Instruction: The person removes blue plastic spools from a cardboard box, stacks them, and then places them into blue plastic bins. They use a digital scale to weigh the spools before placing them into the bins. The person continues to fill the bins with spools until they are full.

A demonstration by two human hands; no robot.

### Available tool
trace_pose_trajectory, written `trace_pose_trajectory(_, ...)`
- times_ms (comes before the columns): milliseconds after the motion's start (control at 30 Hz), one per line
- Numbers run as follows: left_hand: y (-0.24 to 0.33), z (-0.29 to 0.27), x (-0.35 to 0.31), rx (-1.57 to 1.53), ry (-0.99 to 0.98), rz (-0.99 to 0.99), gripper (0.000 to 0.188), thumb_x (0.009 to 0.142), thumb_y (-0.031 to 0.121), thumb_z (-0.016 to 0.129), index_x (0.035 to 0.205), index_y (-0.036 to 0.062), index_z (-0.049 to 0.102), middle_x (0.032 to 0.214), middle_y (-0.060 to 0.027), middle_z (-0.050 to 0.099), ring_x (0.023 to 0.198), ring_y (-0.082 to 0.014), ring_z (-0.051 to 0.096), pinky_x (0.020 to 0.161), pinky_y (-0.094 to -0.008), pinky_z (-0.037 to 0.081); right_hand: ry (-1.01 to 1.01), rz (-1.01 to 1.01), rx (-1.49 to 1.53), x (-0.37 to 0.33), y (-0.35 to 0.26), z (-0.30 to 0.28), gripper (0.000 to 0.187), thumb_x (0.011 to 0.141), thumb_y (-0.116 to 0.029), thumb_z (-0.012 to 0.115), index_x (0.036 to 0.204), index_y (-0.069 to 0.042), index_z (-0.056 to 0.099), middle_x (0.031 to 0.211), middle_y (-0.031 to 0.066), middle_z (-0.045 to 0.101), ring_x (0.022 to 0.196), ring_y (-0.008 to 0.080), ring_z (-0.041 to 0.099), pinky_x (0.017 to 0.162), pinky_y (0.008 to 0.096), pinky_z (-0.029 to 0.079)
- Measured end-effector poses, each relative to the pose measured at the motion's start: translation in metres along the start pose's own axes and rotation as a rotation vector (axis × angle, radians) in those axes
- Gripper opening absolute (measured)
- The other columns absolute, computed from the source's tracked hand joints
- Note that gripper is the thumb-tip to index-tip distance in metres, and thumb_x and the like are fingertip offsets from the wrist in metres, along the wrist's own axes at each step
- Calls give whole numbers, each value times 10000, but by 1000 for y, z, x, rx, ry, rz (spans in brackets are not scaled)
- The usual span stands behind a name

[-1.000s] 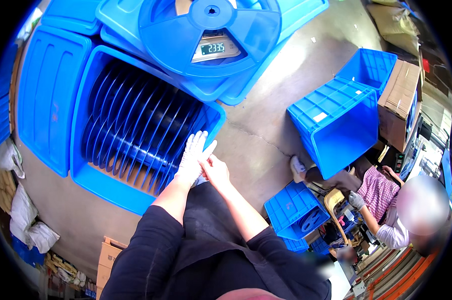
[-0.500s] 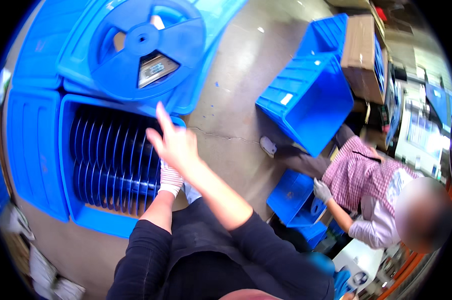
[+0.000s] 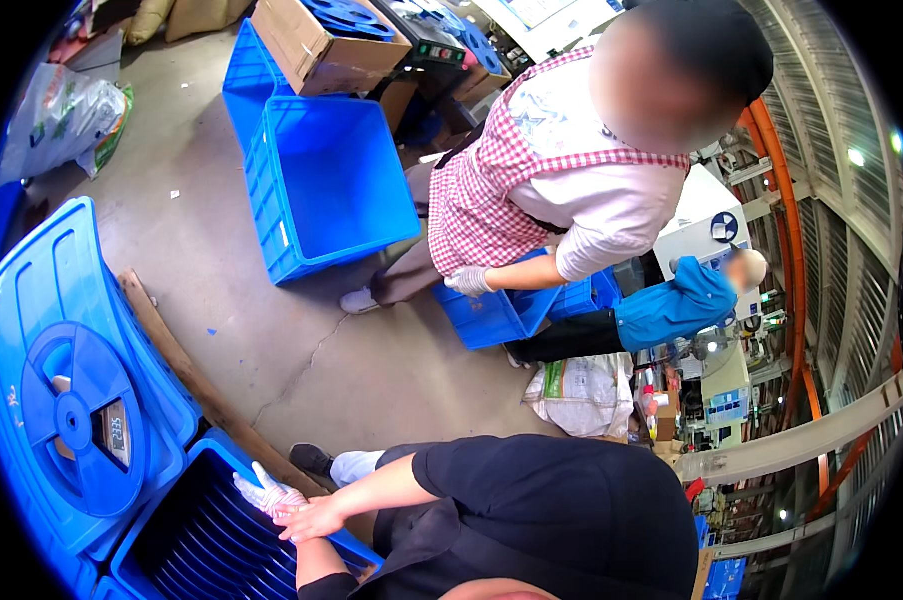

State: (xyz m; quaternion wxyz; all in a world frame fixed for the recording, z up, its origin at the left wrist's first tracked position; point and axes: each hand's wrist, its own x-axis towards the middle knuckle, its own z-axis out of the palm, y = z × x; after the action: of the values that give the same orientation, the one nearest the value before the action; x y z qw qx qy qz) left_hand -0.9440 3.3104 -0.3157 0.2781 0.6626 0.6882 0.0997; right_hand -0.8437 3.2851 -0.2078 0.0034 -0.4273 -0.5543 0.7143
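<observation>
Lengthwise, the white glove [image 3: 268, 496] points upper-left.

Reel tote [image 3: 217, 451] served as reference. A row of reels [image 3: 206, 548] stood inside it. The left hand [image 3: 268, 492] was above its right rim, the right hand [image 3: 313, 517] against it. Beyond the tote, leftward, a tote lid [image 3: 36, 300] bore a scale [image 3: 119, 436] under a large reel [image 3: 71, 422]. Far beyond the tote were an open-topped crate [image 3: 341, 180] and, behind that, a carton [image 3: 321, 55]; a co-worker [image 3: 531, 200] stood farther right.
</observation>
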Motion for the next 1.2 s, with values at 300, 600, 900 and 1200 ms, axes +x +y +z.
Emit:
trace_pose_trajectory(300, -49, -23, -18, 95, 27, 170, 468, 924, 168, 518, 1390, 136, 477, 1492, -161, 351, 1352, -328, 375, 1121, -486, 277, 262, -338, -187, 34, 30, 86, 252, 909, -206, 510, 1108, -71, 589, 1131, 166, 604, 1079, 304, 575, 942, 416, 458)
trace_pose_trajectory(600, -4, -54, -67, 16, 107, 340, 528, 889, 128, 453, 1406, 232, 464, 1500, -187, 335, 1384, -399, 313, 1143, -543, 222, 447, -221, -273, -25, -29, 105, 596, 965, -540, 332, 1396, -156, 479, 1523, 124, 341, 1459, 376, 153, 1124, 617, 37)
trace_pose_trajectory(900, -33, -163, -148, -175, 122, 315, 571, 828, 239, 617, 1362, 109, 465, 1411, -201, 429, 1330, -406, 372, 1111, -542, 261, 1118, -363, 402, 16, -169, -34, 420, 993, -231, 519, 1324, 10, 430, 1185, 156, 559, 1041, 227, 599, 884, 327, 499)
trace_pose_trajectory(1200, -177, -274, -348, -85, -115, 84, 610, 796, 163, 618, 1358, 31, 421, 1439, -257, 362, 1356, -463, 301, 1112, -585, 226, 1009, -301, 1394, 123, -229, -111, 502, 989, -399, 487, 1333, -40, 419, 1287, 171, 534, 1208, 367, 511, 1045, 541, 398)
